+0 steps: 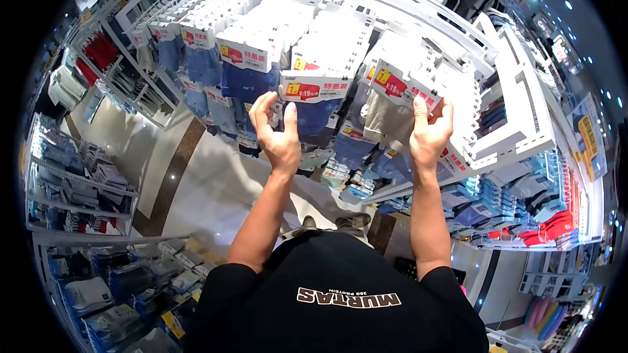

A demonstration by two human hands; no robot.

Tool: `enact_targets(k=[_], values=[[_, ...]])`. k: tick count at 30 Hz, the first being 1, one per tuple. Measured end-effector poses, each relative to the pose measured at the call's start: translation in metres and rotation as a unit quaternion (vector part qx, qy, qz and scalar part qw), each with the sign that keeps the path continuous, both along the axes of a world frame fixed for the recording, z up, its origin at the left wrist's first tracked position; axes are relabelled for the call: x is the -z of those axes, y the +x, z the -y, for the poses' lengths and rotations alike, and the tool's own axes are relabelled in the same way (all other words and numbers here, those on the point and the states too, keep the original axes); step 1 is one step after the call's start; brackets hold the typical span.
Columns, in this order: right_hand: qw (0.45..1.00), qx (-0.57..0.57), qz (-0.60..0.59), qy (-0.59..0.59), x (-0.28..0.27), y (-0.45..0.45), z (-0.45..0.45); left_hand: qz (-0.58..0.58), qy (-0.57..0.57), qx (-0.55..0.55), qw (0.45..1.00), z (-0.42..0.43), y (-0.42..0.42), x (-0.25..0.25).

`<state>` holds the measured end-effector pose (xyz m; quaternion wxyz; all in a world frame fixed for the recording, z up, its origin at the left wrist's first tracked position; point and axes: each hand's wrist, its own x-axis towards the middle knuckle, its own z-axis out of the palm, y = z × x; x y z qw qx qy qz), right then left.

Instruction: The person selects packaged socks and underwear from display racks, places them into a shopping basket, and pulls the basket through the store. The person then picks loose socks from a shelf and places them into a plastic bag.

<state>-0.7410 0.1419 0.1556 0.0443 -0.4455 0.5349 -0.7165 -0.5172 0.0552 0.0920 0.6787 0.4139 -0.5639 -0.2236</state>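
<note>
The person's left hand (278, 140) is raised with the thumb well apart from the bent fingers, nothing showing between them. Just beyond its thumb hangs a blue pack (317, 112) under a white card (337, 86) with a red and yellow price mark. A navy pack (248, 82) hangs just beyond the left fingertips; whether they touch it cannot be told.

The right hand (430, 138) has its thumb against the lower right part of another price card (400, 82), with the fingers curled to the right. Whether it pinches the card cannot be told. The beige pack (384, 114) under that card hangs just left of this hand.

Both hands are in front of a white rack (517, 152), filled with rows of hanging packs. Below and right of the right hand, a lower shelf (517, 246) holds light blue packs (540, 183) and red ones (556, 225). Well left of the left hand, a wire stand (82, 207) carries stacked packs, and nearer the person's body, a bin (85, 240) holds clear packets (91, 294) of folded cloth.
</note>
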Motion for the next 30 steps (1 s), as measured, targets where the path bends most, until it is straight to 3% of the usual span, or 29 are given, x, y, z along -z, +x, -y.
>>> enact_targets(k=[3,6,9,13,14,17,19,21,23,24,27,30], values=[[1.0,0.02,-0.012,0.014,0.003,0.0,0.003,-0.008,0.094,0.068,0.993,0.015,0.006,0.002],[0.998,0.029,-0.013,0.054,0.0,0.005,-0.002,-0.047,0.077,0.173,0.981,0.024,-0.003,0.006],[0.998,0.037,-0.027,0.052,0.003,0.009,-0.008,-0.105,0.129,0.268,0.949,0.025,-0.004,0.004],[0.994,0.027,-0.094,-0.045,-0.003,0.025,-0.021,-0.097,0.128,0.295,0.942,0.018,-0.004,0.0],[0.982,0.054,-0.179,-0.009,-0.004,0.023,-0.029,-0.1,0.129,0.295,0.941,0.017,-0.003,-0.002],[0.973,0.041,-0.224,0.038,-0.002,0.029,-0.037,-0.108,0.106,0.3,0.942,0.018,-0.006,-0.006],[0.97,0.042,-0.233,0.053,0.015,0.028,-0.027,-0.116,0.089,0.286,0.947,0.02,-0.01,-0.001],[0.976,0.012,-0.216,-0.028,0.032,0.029,-0.034,-0.123,0.07,0.258,0.956,0.026,-0.007,0.017],[0.986,-0.061,-0.155,-0.032,0.067,0.037,-0.053,-0.051,0.058,0.257,0.963,0.032,0.009,0.011],[0.978,-0.087,-0.187,0.011,0.081,0.041,-0.06,-0.049,0.07,0.259,0.962,0.038,0.013,0.014],[0.969,-0.105,-0.138,0.176,0.134,0.052,-0.072,0.018,0.111,0.258,0.959,0.051,0.016,0.002],[0.934,-0.16,-0.078,0.311,0.177,0.057,-0.079,0.002,0.09,0.245,0.965,0.053,0.012,0.012]])
